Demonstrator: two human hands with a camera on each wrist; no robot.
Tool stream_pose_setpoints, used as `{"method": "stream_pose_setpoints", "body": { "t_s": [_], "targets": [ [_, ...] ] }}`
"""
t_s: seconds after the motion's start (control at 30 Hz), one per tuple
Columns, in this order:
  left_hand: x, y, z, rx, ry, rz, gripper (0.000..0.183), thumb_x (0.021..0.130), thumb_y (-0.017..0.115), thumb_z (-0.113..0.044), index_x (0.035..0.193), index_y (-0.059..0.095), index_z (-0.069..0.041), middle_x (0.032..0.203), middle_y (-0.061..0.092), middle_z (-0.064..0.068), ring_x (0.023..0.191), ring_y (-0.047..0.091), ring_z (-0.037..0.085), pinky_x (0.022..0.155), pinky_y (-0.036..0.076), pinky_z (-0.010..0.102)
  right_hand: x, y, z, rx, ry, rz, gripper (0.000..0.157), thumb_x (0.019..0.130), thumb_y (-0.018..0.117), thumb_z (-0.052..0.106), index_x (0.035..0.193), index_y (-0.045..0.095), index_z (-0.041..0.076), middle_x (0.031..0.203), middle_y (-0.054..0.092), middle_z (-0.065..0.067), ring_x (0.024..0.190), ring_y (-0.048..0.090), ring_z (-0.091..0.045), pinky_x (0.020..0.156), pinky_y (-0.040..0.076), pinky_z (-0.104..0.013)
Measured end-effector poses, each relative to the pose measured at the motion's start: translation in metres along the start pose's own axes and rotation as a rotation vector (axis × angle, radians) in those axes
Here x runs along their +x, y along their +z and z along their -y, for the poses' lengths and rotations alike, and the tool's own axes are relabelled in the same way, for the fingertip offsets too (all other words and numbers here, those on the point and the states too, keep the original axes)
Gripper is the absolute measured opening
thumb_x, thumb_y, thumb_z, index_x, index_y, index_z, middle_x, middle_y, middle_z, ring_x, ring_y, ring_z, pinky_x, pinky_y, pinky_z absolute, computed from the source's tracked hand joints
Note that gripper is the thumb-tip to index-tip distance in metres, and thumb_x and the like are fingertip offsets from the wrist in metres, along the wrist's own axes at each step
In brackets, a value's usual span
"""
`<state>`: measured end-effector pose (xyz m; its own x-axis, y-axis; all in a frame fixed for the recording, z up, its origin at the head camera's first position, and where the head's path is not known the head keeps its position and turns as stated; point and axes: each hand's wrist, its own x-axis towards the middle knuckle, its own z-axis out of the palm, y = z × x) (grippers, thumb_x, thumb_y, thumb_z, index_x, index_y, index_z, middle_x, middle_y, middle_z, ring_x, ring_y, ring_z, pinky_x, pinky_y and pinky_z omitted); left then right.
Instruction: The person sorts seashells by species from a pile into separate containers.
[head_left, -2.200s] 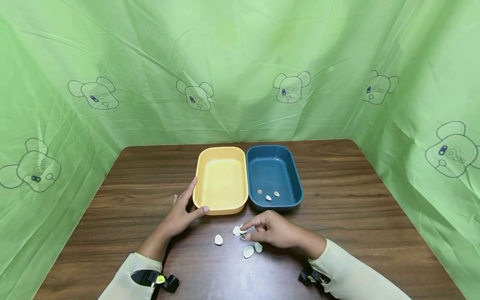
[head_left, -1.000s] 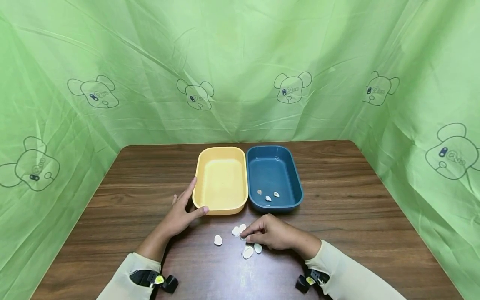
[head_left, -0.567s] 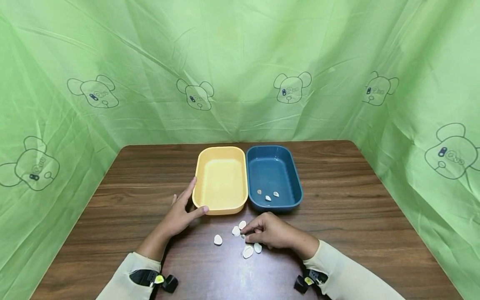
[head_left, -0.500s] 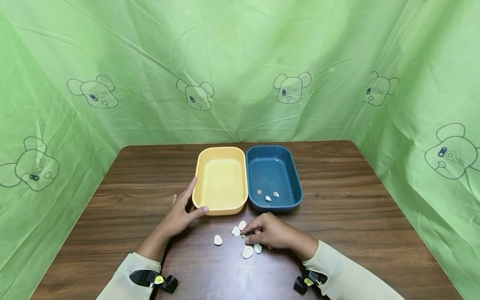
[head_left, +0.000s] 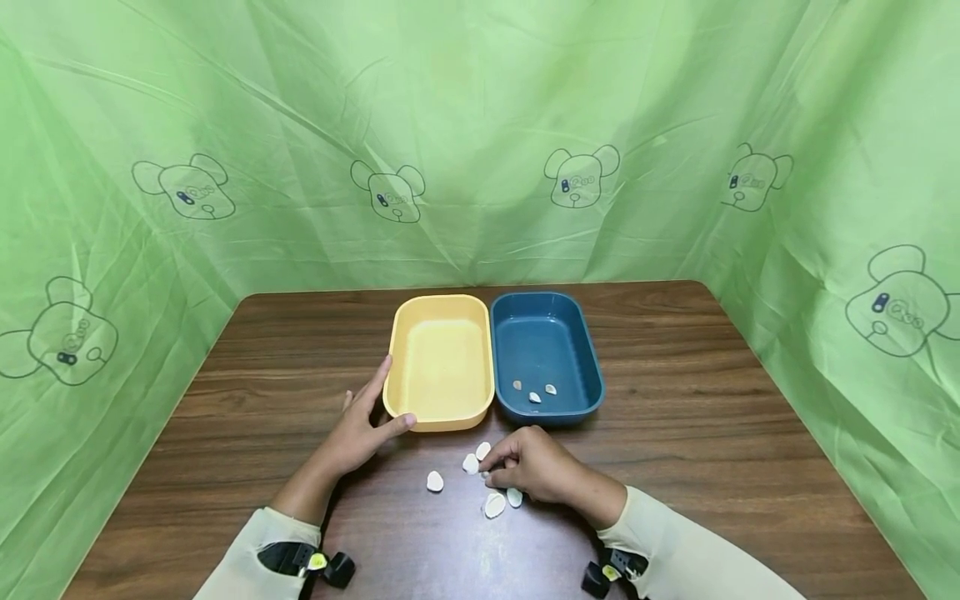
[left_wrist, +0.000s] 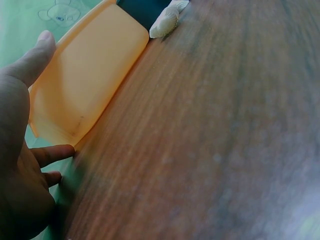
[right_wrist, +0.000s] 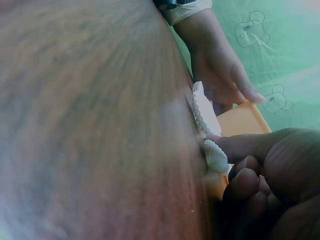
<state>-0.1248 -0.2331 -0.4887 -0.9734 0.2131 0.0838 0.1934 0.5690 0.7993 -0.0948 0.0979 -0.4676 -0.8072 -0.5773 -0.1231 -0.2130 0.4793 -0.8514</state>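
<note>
In the head view my left hand (head_left: 358, 435) rests with spread fingers against the near left side of a yellow tray (head_left: 442, 423). The left wrist view shows its thumb (left_wrist: 40, 55) along the tray's rim. My right hand (head_left: 543, 467) is low over the table in front of a blue tray (head_left: 597, 392), thumb and index finger around a small seashell (head_left: 485, 475) mostly hidden by them. White seashells lie around it: two (head_left: 470, 463) beyond the fingertips, two nearer me, including a larger one (head_left: 494, 505), and one (head_left: 435, 482) apart to the left.
Both trays stand side by side at the middle of the brown wooden table (head_left: 300, 333). Three small shells (head_left: 535, 397) lie in the blue tray's near end. A green curtain (head_left: 480, 125) with bear drawings encloses the back and sides.
My right hand's finger and thumb have stayed around the small shell, while its wrist has shifted slightly left. An earlier shell under the index finger now lies beyond it. The left hand has not moved.
</note>
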Motion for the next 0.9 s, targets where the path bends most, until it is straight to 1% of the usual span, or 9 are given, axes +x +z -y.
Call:
{"method": "stream_pose_setpoints", "body": {
  "t_s": [0.2,0.33,0.5,0.63,0.9],
  "targets": [
    [0.000,0.001,0.000,0.000,-0.002,0.000,0.108,0.097,0.081,-0.043,0.178,0.011,-0.032,0.181,0.028,0.014,0.168,0.020,0.048,0.125,-0.010,0.085,-0.001,0.001,-0.002,0.054,-0.007,0.003,0.008,0.090,0.082,-0.001,0.096,0.085,0.005,0.053,0.046,0.011,0.045,0.039,0.005,0.047,0.032,-0.015],
    [0.000,0.001,0.000,-0.003,0.001,-0.002,0.108,0.097,0.081,-0.042,0.178,0.011,-0.032,0.181,0.027,0.014,0.168,0.020,0.048,0.125,-0.010,0.085,0.000,-0.001,-0.005,0.123,0.010,0.017,0.007,0.089,0.082,-0.002,0.094,0.081,0.003,0.056,0.047,0.010,0.044,0.041,0.003,0.045,0.034,-0.015],
    [0.000,0.000,0.000,-0.008,0.000,-0.004,0.108,0.096,0.082,-0.042,0.178,0.011,-0.031,0.181,0.028,0.015,0.168,0.021,0.047,0.125,-0.011,0.084,0.001,-0.004,-0.006,0.205,0.018,0.052,0.008,0.087,0.081,-0.005,0.092,0.076,-0.002,0.057,0.049,0.009,0.043,0.041,0.002,0.044,0.033,-0.015],
    [0.000,0.000,0.000,-0.009,0.000,-0.005,0.108,0.096,0.082,-0.042,0.178,0.011,-0.030,0.180,0.029,0.016,0.168,0.021,0.048,0.125,-0.011,0.085,0.000,-0.006,-0.006,0.234,0.027,0.073,0.010,0.086,0.080,-0.007,0.093,0.074,-0.004,0.057,0.048,0.009,0.043,0.040,0.002,0.044,0.032,-0.015],
    [0.000,0.000,0.000,-0.002,0.000,-0.002,0.108,0.097,0.081,-0.043,0.178,0.011,-0.029,0.181,0.027,0.015,0.168,0.020,0.048,0.125,-0.011,0.085,-0.001,-0.010,-0.005,0.255,0.032,0.084,0.011,0.085,0.081,-0.007,0.094,0.075,-0.005,0.057,0.048,0.008,0.041,0.039,0.001,0.041,0.032,-0.016]
  ]
}}
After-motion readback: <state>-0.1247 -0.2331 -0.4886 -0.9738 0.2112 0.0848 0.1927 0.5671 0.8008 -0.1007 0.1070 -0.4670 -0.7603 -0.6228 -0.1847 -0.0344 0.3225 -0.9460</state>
